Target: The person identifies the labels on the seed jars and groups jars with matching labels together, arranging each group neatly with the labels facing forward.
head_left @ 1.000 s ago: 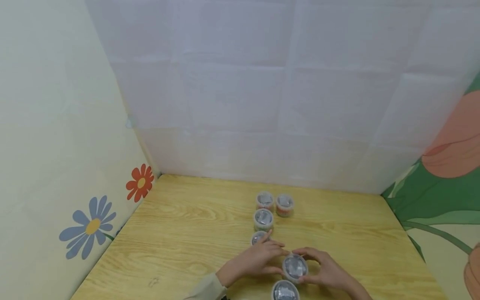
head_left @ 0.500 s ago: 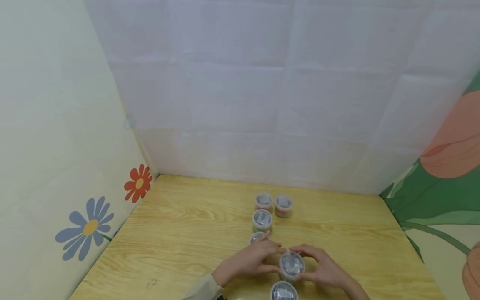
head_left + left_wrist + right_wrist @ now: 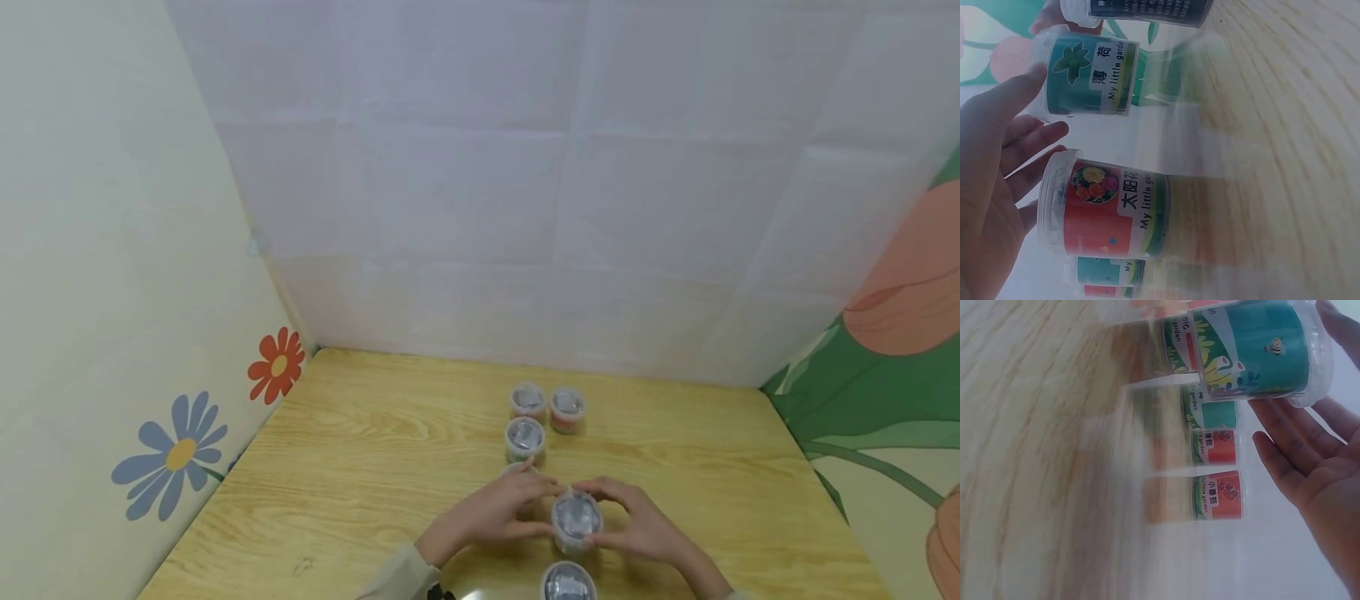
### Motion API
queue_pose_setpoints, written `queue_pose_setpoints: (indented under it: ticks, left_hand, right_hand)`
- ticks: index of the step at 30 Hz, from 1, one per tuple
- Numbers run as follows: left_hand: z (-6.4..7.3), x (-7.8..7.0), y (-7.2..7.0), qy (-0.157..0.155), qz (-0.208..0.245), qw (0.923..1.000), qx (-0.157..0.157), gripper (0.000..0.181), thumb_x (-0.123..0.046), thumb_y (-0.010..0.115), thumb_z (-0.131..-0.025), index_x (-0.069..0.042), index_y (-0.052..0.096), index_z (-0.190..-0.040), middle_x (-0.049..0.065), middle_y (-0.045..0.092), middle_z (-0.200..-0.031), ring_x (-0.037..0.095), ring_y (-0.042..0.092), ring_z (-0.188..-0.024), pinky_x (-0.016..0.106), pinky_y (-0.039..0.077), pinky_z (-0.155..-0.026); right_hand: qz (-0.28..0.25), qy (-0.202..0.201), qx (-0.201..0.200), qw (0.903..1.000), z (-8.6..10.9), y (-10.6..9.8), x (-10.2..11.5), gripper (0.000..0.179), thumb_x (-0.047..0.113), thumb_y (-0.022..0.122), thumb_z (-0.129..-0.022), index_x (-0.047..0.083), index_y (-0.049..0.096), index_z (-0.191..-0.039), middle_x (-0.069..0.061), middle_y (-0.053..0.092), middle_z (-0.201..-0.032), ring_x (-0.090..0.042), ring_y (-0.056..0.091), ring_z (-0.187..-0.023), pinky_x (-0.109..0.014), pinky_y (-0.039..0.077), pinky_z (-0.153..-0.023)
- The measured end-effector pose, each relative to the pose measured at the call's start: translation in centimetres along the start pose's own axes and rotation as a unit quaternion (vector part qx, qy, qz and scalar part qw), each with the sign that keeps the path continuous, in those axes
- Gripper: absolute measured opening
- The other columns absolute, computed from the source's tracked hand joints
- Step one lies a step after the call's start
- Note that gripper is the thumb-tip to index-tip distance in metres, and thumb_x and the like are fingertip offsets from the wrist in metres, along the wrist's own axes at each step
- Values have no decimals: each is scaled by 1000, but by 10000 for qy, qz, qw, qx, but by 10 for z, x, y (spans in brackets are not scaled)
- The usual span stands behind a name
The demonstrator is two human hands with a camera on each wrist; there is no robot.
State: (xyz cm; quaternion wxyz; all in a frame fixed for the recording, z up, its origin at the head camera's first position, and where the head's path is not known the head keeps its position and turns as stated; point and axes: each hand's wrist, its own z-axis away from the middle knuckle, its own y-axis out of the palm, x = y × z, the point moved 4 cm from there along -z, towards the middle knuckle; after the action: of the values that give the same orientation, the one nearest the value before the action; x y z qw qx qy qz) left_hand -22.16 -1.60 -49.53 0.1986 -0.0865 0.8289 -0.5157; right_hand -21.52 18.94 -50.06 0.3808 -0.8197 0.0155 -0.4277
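Note:
A plastic seed cup (image 3: 577, 518) with a clear lid and a teal "My little garden" label is between my two hands, upright. My left hand (image 3: 491, 512) holds its left side, with the thumb (image 3: 1036, 74) against the lid. From the other side, my right hand (image 3: 645, 525) grips the lid edge between thumb and fingers. The cup's base shows close over the tabletop in the left wrist view. A red-labelled cup (image 3: 1107, 209) with a flower picture stands right by my left fingers, which partly cover it in the head view.
Farther back stand a teal-labelled cup (image 3: 524, 437) and two red-labelled cups, one at left (image 3: 528, 402) and one at right (image 3: 567, 408). Another lidded cup (image 3: 567, 582), dark-labelled (image 3: 1154, 7) in the left wrist view, stands at the front. A white sheet (image 3: 465, 208) hangs behind the wooden table (image 3: 360, 467).
Both hands have moved the teal-labelled cup away from me and slightly left, widening the gap to the front cup. The other cups stay in place.

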Motion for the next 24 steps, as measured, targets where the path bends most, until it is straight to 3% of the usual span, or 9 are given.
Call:
queue_pose_setpoints:
  ticks: [9,12,15,24]
  left_hand:
    - [0,3,-2,-243,658,9975,-3,53,-39,51,-93,-13,41,-139,-6,54,-131,1,49,-116,51,24,-110]
    - [2,4,-3,-403,879,9953,-16,55,-39,50,-94,-14,38,-141,-8,60,-115,0,54,-101,49,24,-111]
    - [4,6,-4,-461,956,9943,-98,54,-38,50,-94,-14,37,-141,-9,59,-106,1,54,-96,47,24,-112]
    - [8,7,-4,-565,1342,9891,-199,61,-38,57,-91,-14,35,-142,-5,47,-138,8,44,-126,46,21,-113]
  right_hand:
    - [-275,9,-36,9996,-12,-11,29,55,22,75,-78,3,55,-124,-8,61,-118,-16,59,-100,-40,51,-84]
    - [-346,-73,-60,9994,-15,-12,32,53,20,75,-78,2,55,-124,-9,62,-117,-17,60,-101,-47,51,-83]
    - [-372,-162,-85,9991,-17,-12,34,51,18,75,-79,2,55,-124,-9,62,-115,-18,60,-100,-48,51,-82]
    - [-361,-329,-214,9986,-19,-6,19,52,14,75,-78,3,54,-125,-9,63,-115,-18,61,-99,-39,52,-82]
